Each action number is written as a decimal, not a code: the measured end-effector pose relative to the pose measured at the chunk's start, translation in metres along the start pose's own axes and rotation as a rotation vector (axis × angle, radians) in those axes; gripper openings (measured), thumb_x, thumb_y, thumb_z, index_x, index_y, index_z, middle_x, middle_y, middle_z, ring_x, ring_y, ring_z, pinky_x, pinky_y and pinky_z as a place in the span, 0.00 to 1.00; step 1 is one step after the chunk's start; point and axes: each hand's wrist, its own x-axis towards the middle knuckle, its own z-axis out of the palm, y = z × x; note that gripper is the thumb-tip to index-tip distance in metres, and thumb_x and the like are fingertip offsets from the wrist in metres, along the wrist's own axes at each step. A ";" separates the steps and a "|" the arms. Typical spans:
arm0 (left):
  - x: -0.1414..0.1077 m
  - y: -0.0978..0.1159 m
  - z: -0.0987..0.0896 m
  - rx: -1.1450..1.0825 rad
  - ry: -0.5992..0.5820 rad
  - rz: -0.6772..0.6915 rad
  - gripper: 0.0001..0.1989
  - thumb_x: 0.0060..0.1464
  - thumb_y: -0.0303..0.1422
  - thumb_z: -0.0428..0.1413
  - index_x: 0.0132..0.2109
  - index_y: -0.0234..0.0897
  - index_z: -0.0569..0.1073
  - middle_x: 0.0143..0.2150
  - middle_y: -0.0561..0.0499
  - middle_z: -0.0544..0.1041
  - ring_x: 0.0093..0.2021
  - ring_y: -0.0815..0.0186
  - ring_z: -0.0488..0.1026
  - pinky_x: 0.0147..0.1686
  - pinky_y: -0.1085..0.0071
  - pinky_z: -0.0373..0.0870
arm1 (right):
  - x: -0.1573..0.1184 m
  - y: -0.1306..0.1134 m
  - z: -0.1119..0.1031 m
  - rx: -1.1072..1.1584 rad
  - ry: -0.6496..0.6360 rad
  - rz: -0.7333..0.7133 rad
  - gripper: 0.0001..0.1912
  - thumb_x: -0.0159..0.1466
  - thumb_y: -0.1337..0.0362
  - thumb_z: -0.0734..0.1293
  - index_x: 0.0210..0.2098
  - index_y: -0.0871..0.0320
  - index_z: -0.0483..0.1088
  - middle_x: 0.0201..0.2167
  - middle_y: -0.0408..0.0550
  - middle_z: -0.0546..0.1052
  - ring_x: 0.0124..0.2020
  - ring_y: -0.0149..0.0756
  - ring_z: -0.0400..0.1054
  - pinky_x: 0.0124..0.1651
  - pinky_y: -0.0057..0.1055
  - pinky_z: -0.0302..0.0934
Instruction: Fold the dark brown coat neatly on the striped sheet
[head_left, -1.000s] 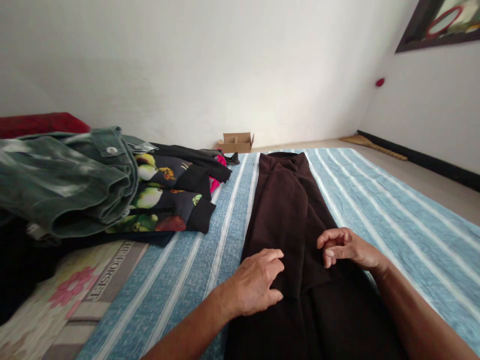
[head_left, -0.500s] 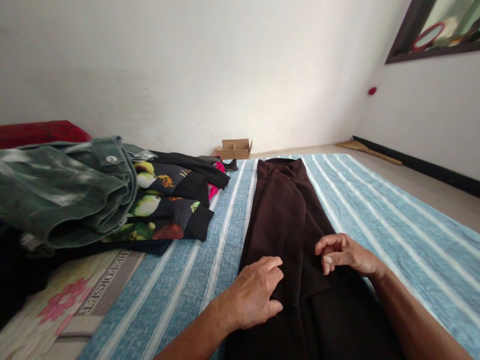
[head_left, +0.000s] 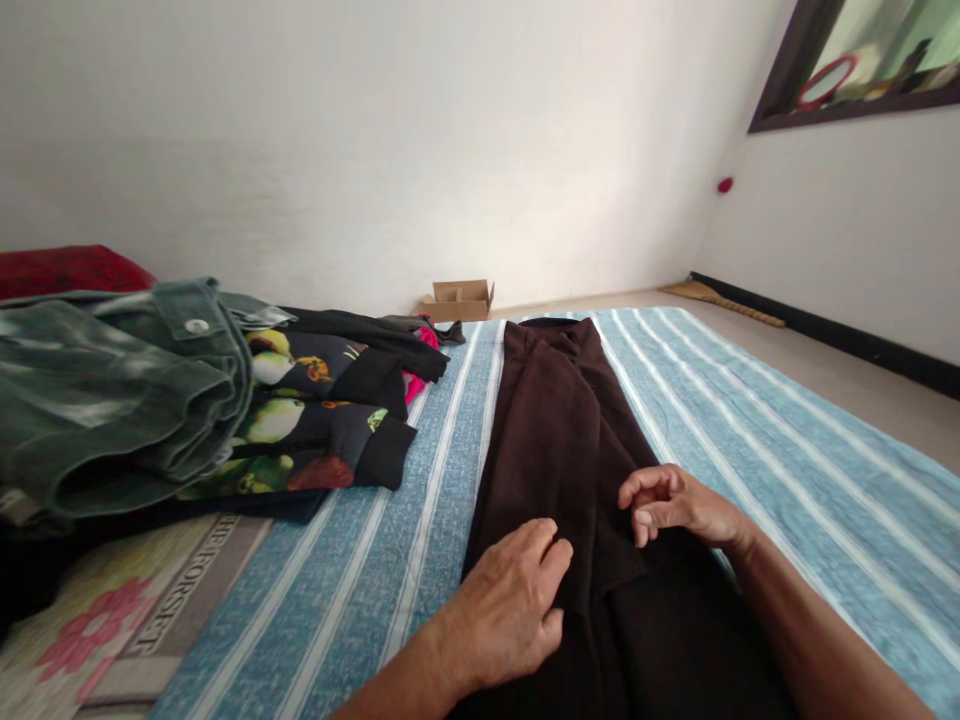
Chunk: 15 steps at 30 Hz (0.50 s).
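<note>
On the garment (head_left: 555, 430): left hand (head_left: 502, 615) lies palm down, its fingers (head_left: 544, 545) slightly spread on the cloth, pinching nothing.
Just beside it: right hand (head_left: 679, 505), held apart from the left, its fingers (head_left: 652, 487) loosely curled toward the thumb around nothing (whether they touch the cloth below, I can't tell).
Under the hands: the garment, dark brown soft cloth, lies lengthwise and folded over on itself down the middle of the sheet, with its narrow end near the sheet's far edge.
Beneath that: sheet (head_left: 810, 480), blue with white stripes and lightly rumpled.
Left of the garment: jeans (head_left: 112, 400), green and faded, bunched in a heap with a metal button (head_left: 196, 326) showing, partly on top of a black print (head_left: 315, 440) with green fruit on it.
Behind the print: pink cloth (head_left: 414, 380), only a small part showing.
Far left: red cushion (head_left: 67, 272) against the wall, and nearer the hands a floral mat (head_left: 97, 625) with printed lettering.
Past the sheet: cardboard box (head_left: 457, 300), open, on the floor by the wall.
Up on the right wall: framed picture (head_left: 847, 70), with a small red knob (head_left: 724, 185) below it.
</note>
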 end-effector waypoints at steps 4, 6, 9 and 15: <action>0.001 0.001 -0.001 0.054 0.009 0.049 0.23 0.48 0.25 0.49 0.53 0.31 0.63 0.58 0.38 0.64 0.59 0.57 0.59 0.58 0.64 0.57 | 0.001 -0.001 0.000 -0.002 0.002 0.000 0.16 0.53 0.60 0.72 0.37 0.64 0.69 0.23 0.49 0.77 0.24 0.30 0.70 0.26 0.23 0.58; 0.002 0.000 0.000 0.063 0.009 0.053 0.22 0.49 0.24 0.47 0.54 0.30 0.63 0.58 0.38 0.64 0.59 0.58 0.59 0.59 0.65 0.56 | 0.001 -0.001 0.000 -0.006 0.008 0.002 0.17 0.53 0.60 0.72 0.37 0.64 0.70 0.23 0.49 0.77 0.23 0.30 0.70 0.26 0.23 0.58; 0.004 -0.001 0.002 0.054 0.011 0.029 0.21 0.49 0.23 0.46 0.53 0.31 0.63 0.57 0.39 0.65 0.60 0.59 0.59 0.60 0.65 0.56 | 0.001 -0.002 0.001 -0.006 0.005 0.002 0.17 0.53 0.59 0.72 0.37 0.64 0.70 0.23 0.48 0.77 0.23 0.30 0.70 0.26 0.24 0.58; 0.006 -0.002 0.009 0.002 0.054 -0.003 0.21 0.48 0.22 0.48 0.51 0.32 0.65 0.56 0.40 0.66 0.59 0.59 0.61 0.60 0.66 0.56 | 0.001 0.000 0.000 0.003 0.002 0.000 0.16 0.53 0.60 0.72 0.37 0.64 0.69 0.24 0.48 0.77 0.24 0.30 0.70 0.26 0.23 0.59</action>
